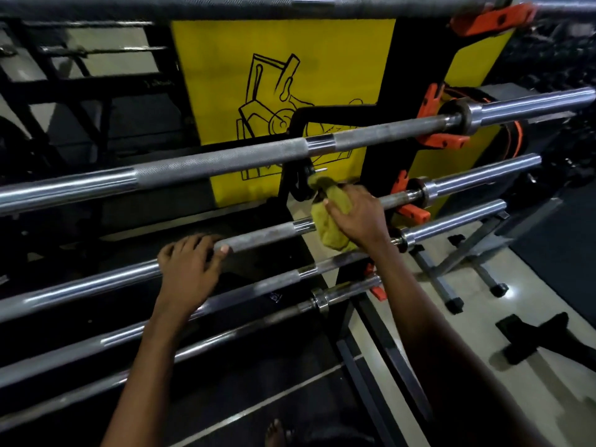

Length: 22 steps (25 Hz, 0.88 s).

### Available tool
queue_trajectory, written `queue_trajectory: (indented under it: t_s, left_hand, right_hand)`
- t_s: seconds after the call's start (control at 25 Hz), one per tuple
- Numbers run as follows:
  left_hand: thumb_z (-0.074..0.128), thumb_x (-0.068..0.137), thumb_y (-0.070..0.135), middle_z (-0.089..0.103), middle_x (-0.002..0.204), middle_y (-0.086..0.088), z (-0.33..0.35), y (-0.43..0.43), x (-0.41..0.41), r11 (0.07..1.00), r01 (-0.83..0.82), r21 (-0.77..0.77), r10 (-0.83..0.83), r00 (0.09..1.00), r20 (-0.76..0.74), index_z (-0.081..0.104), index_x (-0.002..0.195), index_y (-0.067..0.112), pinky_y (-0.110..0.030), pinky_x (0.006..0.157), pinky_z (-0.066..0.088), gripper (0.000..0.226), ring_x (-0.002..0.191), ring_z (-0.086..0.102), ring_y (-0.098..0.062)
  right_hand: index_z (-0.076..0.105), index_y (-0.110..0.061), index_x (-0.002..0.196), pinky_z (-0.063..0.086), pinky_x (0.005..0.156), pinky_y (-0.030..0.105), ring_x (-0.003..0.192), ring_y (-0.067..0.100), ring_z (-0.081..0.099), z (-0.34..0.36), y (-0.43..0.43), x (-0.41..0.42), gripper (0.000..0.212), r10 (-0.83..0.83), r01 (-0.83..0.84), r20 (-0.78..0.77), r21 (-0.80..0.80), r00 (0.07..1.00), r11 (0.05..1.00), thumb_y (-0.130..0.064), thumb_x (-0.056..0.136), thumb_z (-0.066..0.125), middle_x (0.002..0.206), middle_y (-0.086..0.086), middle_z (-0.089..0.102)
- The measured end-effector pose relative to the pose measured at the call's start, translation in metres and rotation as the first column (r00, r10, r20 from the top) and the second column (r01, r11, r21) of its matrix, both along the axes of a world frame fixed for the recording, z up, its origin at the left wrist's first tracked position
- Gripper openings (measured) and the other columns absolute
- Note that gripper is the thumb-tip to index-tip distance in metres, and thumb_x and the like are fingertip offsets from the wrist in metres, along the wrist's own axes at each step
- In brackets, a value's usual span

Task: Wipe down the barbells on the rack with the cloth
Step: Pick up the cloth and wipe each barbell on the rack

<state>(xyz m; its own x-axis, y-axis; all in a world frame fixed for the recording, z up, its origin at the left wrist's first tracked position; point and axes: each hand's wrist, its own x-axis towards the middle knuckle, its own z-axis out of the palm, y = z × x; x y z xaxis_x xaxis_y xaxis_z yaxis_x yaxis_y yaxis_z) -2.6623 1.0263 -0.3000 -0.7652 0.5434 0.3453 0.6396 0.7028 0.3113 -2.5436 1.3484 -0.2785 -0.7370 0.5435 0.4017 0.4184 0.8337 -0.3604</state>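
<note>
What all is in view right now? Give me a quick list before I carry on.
barbells: at least five, steel grey, lying level across the rack
cloth: one, yellow-green, wrapped on the third bar down
rack: one, black, orange hooks at right
panel: one, yellow with black drawing, behind the bars
stand: one, grey, on the floor at right
left hand: gripping the same bar, left of the cloth
right hand: fingers pressing the cloth
</note>
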Motion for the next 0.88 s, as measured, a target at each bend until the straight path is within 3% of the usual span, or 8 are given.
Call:
queue_trajectory:
  t_s: [0.16, 0.32, 0.4, 0.52, 0.64, 0.72, 0.8, 0.88]
  left_hand:
    - [0.036, 0.093, 0.049, 0.066, 0.107, -0.003, 0.0, -0.02, 0.001, 0.987, -0.148, 0.06, 0.146, 0.989, 0.039, 0.068, 0.1, 0.025, -0.044, 0.103, 0.024, 0.041, 0.114, 0.054, -0.026]
    - [0.034, 0.096, 0.051, 0.065, 0.105, -0.004, -0.003, -0.021, 0.006, 0.977, -0.213, -0.027, 0.212, 0.976, -0.041, 0.065, 0.097, 0.02, -0.045, 0.101, 0.026, 0.043, 0.11, 0.053, -0.028]
    - [0.033, 0.099, 0.049, 0.064, 0.102, -0.004, -0.003, -0.019, 0.01, 0.971, -0.236, -0.043, 0.232, 0.969, -0.081, 0.062, 0.098, 0.02, -0.045, 0.096, 0.03, 0.042, 0.103, 0.053, -0.029]
    - [0.035, 0.101, 0.045, 0.062, 0.1, -0.004, -0.004, -0.019, 0.013, 0.967, -0.252, -0.036, 0.246, 0.961, -0.125, 0.06, 0.099, 0.019, -0.045, 0.093, 0.031, 0.037, 0.097, 0.052, -0.029]
    - [0.041, 0.101, 0.04, 0.06, 0.101, -0.004, -0.005, -0.019, 0.013, 0.967, -0.252, -0.031, 0.245, 0.96, -0.131, 0.06, 0.101, 0.02, -0.043, 0.093, 0.029, 0.027, 0.095, 0.049, -0.027]
    - [0.041, 0.101, 0.04, 0.06, 0.102, -0.004, -0.005, -0.018, 0.012, 0.969, -0.247, -0.022, 0.241, 0.959, -0.147, 0.06, 0.103, 0.02, -0.041, 0.093, 0.027, 0.028, 0.095, 0.048, -0.026]
    - [0.037, 0.101, 0.042, 0.06, 0.102, -0.004, -0.007, -0.02, 0.012, 0.972, -0.235, -0.012, 0.23, 0.959, -0.164, 0.061, 0.103, 0.02, -0.041, 0.092, 0.026, 0.032, 0.095, 0.048, -0.025]
    - [0.034, 0.101, 0.044, 0.06, 0.102, -0.004, -0.006, -0.02, 0.012, 0.973, -0.231, -0.025, 0.225, 0.965, -0.136, 0.061, 0.104, 0.02, -0.042, 0.093, 0.027, 0.036, 0.095, 0.048, -0.026]
  right_hand:
    - [0.061, -0.025, 0.12, 0.046, 0.094, 0.041, 0.112, 0.027, 0.059, -0.008, -0.047, -0.018, 0.061, -0.013, 0.012, 0.026, 0.063, 1.0, 0.998, -0.073, 0.091, 0.038, 0.12, 0.002, 0.065]
    - [0.056, -0.031, 0.136, 0.047, 0.098, 0.044, 0.117, 0.026, 0.058, -0.011, -0.078, -0.021, 0.054, 0.325, -0.326, 0.028, 0.096, 0.945, 0.941, -0.063, 0.093, 0.047, 0.13, 0.001, 0.061]
    - [0.058, -0.029, 0.136, 0.051, 0.095, 0.044, 0.113, 0.025, 0.061, -0.008, -0.057, -0.016, 0.052, 0.459, -0.459, -0.017, 0.026, 0.888, 0.888, -0.057, 0.092, 0.055, 0.128, 0.002, 0.062]
    - [0.066, -0.021, 0.121, 0.053, 0.087, 0.046, 0.103, 0.029, 0.066, -0.007, -0.014, -0.013, 0.046, 0.306, -0.315, -0.146, -0.045, 0.941, 0.948, -0.051, 0.087, 0.059, 0.115, 0.005, 0.067]
    - [0.062, -0.025, 0.12, 0.048, 0.092, 0.046, 0.108, 0.031, 0.061, -0.013, -0.035, -0.024, 0.048, 0.073, -0.074, -0.045, -0.021, 0.996, 0.997, -0.057, 0.088, 0.048, 0.118, 0.004, 0.064]
    - [0.059, -0.028, 0.128, 0.044, 0.096, 0.046, 0.116, 0.03, 0.057, -0.017, -0.074, -0.028, 0.051, 0.083, -0.081, -0.045, 0.035, 0.996, 0.996, -0.059, 0.09, 0.046, 0.128, 0.001, 0.06]
    - [0.054, -0.027, 0.137, 0.038, 0.105, 0.047, 0.126, 0.027, 0.05, -0.031, -0.101, -0.022, 0.052, 0.203, -0.2, -0.149, 0.039, 0.968, 0.979, -0.056, 0.093, 0.049, 0.139, 0.001, 0.054]
    - [0.05, -0.024, 0.143, 0.031, 0.113, 0.048, 0.137, 0.027, 0.041, -0.049, -0.111, -0.016, 0.055, 0.207, -0.21, -0.274, 0.02, 0.939, 0.978, -0.05, 0.095, 0.056, 0.147, 0.002, 0.048]
